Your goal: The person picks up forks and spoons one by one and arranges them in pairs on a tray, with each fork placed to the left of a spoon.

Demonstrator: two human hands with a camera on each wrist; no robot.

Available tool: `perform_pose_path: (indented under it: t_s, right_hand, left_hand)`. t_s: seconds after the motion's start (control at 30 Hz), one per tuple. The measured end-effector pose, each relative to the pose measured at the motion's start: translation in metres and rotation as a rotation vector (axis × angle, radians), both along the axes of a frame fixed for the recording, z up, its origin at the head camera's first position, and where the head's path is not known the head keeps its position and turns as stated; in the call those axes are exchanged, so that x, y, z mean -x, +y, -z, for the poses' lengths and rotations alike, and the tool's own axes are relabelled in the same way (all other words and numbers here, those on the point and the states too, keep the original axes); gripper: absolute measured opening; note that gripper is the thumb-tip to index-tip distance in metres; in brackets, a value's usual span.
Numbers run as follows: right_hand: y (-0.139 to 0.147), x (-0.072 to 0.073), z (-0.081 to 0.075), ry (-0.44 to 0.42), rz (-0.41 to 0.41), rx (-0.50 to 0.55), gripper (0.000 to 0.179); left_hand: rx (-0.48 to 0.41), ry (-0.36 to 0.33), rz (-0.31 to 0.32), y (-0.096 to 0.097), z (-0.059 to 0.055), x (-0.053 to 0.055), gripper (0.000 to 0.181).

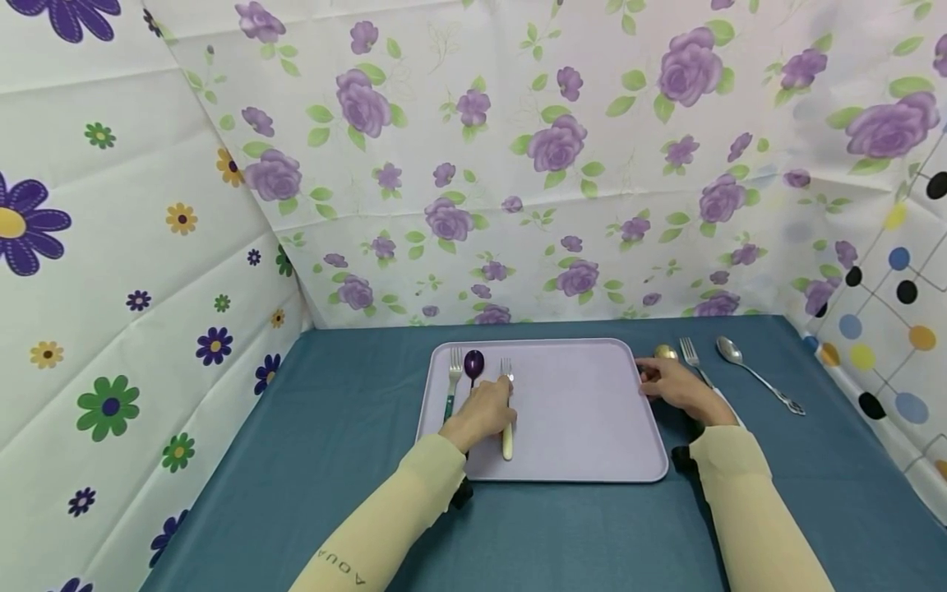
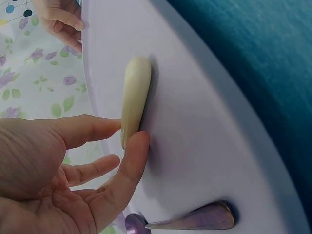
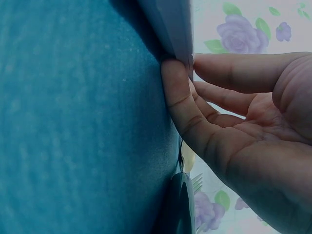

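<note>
My left hand [image 1: 484, 409] pinches a fork [image 1: 507, 446] between thumb and finger. Its tines point away from me, and its cream handle [image 2: 136, 87] shows large in the left wrist view, close over the lilac tray [image 1: 577, 419]. To the left of that hand, a fork with a dark green handle [image 1: 454, 370] and a dark purple spoon [image 1: 473, 363] lie on the tray. My right hand [image 1: 676, 385] grips the tray's right rim, the thumb and a finger on either side of the edge in the right wrist view.
Right of the tray, on the blue cloth [image 1: 333, 395], lie a gold spoon [image 1: 666, 352], a fork [image 1: 690, 353] partly behind the right hand, and a silver spoon [image 1: 731, 352]. Flowered sheets [image 1: 503, 164] hang behind and at the left; a dotted one [image 1: 888, 329] hangs at the right.
</note>
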State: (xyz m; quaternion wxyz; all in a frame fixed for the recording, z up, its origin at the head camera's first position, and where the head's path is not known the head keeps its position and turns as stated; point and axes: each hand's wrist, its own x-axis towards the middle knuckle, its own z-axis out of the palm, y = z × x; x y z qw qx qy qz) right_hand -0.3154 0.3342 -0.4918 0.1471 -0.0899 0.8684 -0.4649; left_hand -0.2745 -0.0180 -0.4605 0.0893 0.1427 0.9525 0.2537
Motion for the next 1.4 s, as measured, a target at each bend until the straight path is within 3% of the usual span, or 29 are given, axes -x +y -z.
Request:
perform_pose_path:
  t_s: [0.4,1.0,1.13,1.4]
  right_hand:
    - [0.002,0.001,0.001,0.013,-0.006,-0.009,0.059]
    - [0.003,0.003,0.005,0.016,-0.013,0.0,0.059]
    - [0.003,0.003,0.005,0.023,-0.02,0.001,0.059]
    - [0.002,0.002,0.003,0.016,-0.012,-0.003,0.059]
  left_hand:
    - [0.044,0.065,0.011,-0.003,-0.003,0.001,0.015]
    - [0.041,0.046,-0.041,-0.005,-0.008,0.005,0.031]
    - [0.03,0.071,-0.05,-0.011,-0.01,0.007,0.038]
    - [0.007,0.139,-0.07,-0.032,-0.015,0.012,0.034]
